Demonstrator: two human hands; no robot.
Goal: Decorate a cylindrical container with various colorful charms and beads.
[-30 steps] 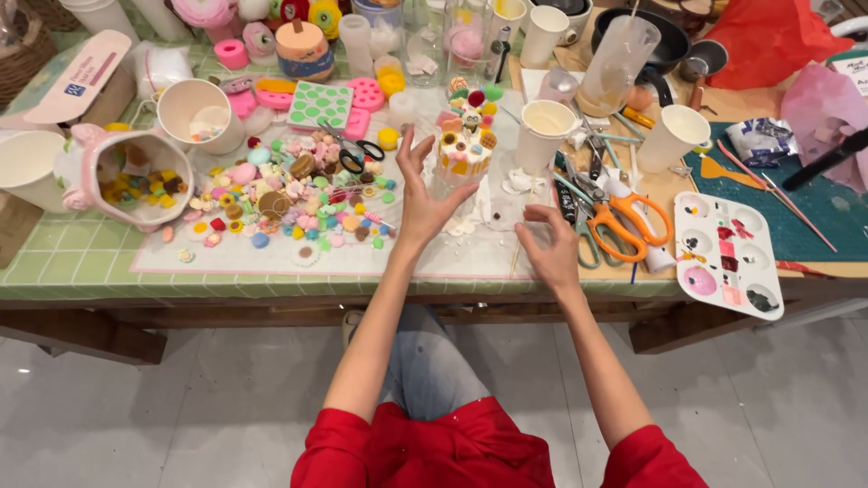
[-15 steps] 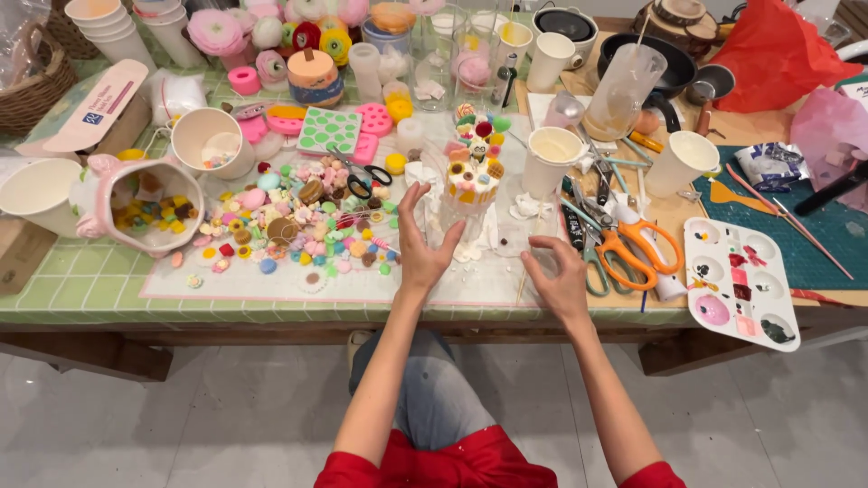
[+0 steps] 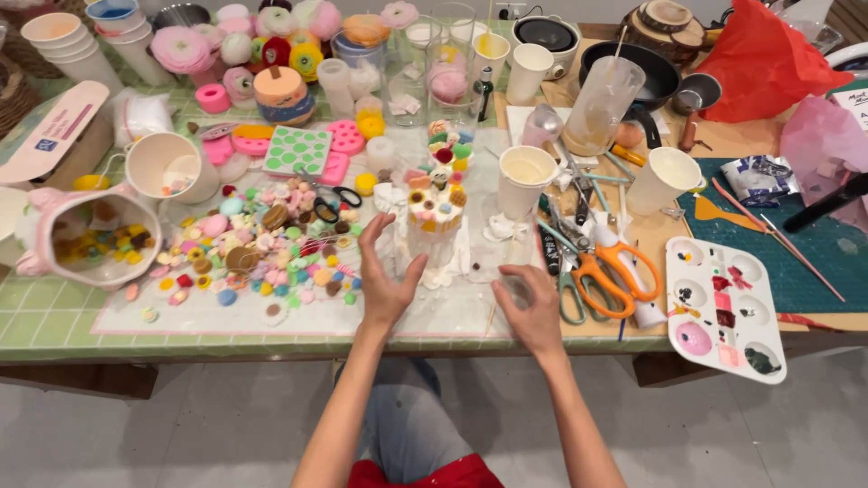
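Observation:
A clear glass (image 3: 435, 237) topped with white cream and small colourful decorations stands on a clear sheet near the table's front edge. My left hand (image 3: 384, 282) is just left of it, fingers spread and raised, the thumb close to the glass's base; I cannot tell if it touches. My right hand (image 3: 533, 309) hovers low over the sheet to the right of the glass, fingers apart, holding nothing. Both forearms reach in from the bottom of the view.
A heap of small colourful charms (image 3: 262, 246) lies left of the glass, beside a pink mug (image 3: 54, 203) of beads. A white paper cup (image 3: 527, 179), orange scissors (image 3: 608, 271), a paint palette (image 3: 723, 312) and a green cutting mat (image 3: 796, 248) are on the right.
The view has shifted, so the table sits lower in frame. Both hands stay beside the glass, the left one drawn slightly back toward the table's edge.

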